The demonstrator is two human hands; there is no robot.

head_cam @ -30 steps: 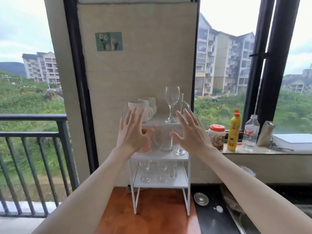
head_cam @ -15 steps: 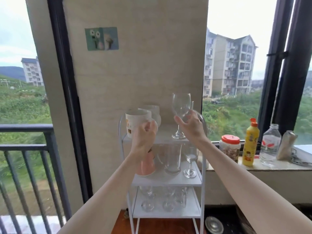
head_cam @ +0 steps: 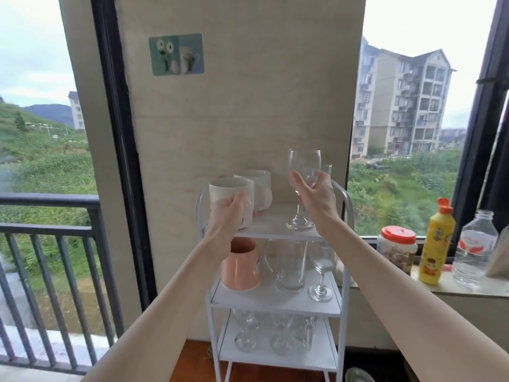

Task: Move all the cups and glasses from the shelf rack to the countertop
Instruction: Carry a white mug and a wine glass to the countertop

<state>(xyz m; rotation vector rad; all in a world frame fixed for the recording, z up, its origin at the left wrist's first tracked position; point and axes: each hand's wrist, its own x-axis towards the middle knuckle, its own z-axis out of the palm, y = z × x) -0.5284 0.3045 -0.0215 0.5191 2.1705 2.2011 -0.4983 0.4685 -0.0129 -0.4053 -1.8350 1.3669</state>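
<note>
Home kitchen corner, white shelf rack (head_cam: 275, 301) of glassware, condiment bottle (head_cam: 435, 244) on windowsill, apartment blocks outside

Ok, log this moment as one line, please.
phase: pickup, top shelf | left hand: grip on white mug | right hand: grip on wine glass | shelf rack: other glasses remain

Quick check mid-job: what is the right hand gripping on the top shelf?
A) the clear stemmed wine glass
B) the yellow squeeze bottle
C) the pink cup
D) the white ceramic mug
A: the right hand wraps the bowl of the clear stemmed wine glass; the left hand holds the white ceramic mug.
</note>
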